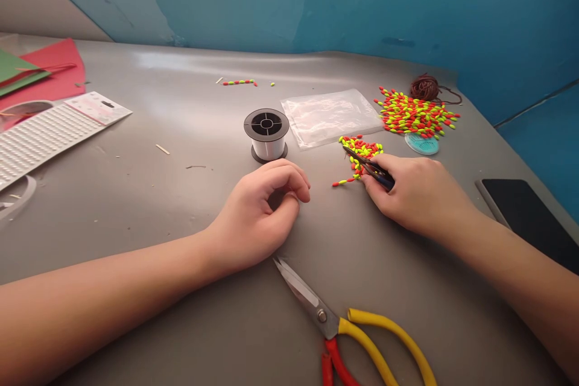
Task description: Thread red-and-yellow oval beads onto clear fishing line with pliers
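Observation:
My right hand (411,190) grips small dark pliers (382,175) with a pointed tip. That tip lies over a small heap of red and yellow-green oval beads (359,148). A short row of the same beads (344,181) runs out to the left below the heap. My left hand (260,211) rests on the table with fingers curled and thumb against the index finger; whatever is in the pinch, if anything, does not show. Just behind it stands a spool of clear line (268,136) with black flanges. Scissors (316,307) with yellow and red handles lie below, their point near my left wrist.
Behind are a clear plastic bag (332,117), a larger bead pile (414,111), a brown yarn ball (424,87) and a teal disc (422,143). A phone (534,217) lies right. A sheet of white pearls (54,132) and coloured paper (54,72) lie left. A blue wall (271,0) bounds the back.

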`<state>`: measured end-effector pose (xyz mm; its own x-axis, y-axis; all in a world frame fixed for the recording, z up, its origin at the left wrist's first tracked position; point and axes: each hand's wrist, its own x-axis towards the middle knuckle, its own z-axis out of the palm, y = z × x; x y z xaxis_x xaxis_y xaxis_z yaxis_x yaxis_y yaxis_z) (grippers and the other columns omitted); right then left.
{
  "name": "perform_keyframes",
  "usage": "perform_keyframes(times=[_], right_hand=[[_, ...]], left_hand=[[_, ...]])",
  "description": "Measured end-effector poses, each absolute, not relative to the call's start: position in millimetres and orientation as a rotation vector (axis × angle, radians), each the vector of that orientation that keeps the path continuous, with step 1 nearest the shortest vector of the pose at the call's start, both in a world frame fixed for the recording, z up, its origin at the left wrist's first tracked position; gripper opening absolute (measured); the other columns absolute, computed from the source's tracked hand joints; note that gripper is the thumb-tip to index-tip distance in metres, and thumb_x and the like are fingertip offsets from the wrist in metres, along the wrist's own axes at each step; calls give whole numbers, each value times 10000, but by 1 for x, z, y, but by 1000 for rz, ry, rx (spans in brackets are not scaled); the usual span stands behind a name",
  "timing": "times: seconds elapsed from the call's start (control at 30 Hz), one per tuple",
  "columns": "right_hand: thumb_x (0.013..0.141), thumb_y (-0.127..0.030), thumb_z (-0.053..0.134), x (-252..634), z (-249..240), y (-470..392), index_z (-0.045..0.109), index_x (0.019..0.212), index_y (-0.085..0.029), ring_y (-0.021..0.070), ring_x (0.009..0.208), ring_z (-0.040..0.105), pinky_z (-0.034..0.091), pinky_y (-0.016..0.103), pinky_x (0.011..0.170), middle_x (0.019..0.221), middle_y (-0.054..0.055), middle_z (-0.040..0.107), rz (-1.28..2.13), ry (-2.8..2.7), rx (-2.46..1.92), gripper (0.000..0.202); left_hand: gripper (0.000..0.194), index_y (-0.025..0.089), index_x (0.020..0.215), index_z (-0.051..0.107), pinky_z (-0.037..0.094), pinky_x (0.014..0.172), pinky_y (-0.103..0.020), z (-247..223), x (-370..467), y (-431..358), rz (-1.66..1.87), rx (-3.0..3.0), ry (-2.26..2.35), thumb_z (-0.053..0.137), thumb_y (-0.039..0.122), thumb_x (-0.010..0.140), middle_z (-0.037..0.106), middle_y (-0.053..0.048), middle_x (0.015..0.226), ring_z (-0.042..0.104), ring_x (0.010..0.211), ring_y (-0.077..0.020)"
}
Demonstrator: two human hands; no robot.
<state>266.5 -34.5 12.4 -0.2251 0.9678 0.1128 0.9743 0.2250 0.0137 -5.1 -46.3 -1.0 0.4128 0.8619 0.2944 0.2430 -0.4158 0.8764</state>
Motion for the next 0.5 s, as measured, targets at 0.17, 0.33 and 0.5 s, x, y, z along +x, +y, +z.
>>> perform_keyframes(times=[0.17, 0.33, 0.5], right_hand=[[903, -302, 628, 264, 18, -42, 648, 840, -215, 208, 559, 577, 317, 319, 545, 668, 21, 664, -231, -2344, -1650, 109], [929, -206, 609, 256, 25, -55, 715, 967, -164, 181, 571, 647, 406, 313, 573, 718, 15, 725, -247, -2414, -1223, 121], [903, -70, 529, 247, 27, -66, 692, 971, -154, 174, 637, 719, 447, 313, 614, 783, 26, 780, -149, -2474, -972, 196]], left_hand=[[282, 198, 944, 644, 519, 927, -354, -2, -5, -47, 1166, 1907, 942, 561, -61, 871, 655, -62, 1068, 638, 1055, -193], [329, 204, 1076, 659, 498, 1053, -447, 0, -6, -51, 1464, 2028, 873, 590, -48, 876, 613, -106, 1180, 606, 1169, -238], [299, 202, 1107, 684, 536, 995, -420, 1, -5, -49, 1423, 2095, 861, 623, -19, 915, 673, -89, 1105, 650, 1109, -226]])
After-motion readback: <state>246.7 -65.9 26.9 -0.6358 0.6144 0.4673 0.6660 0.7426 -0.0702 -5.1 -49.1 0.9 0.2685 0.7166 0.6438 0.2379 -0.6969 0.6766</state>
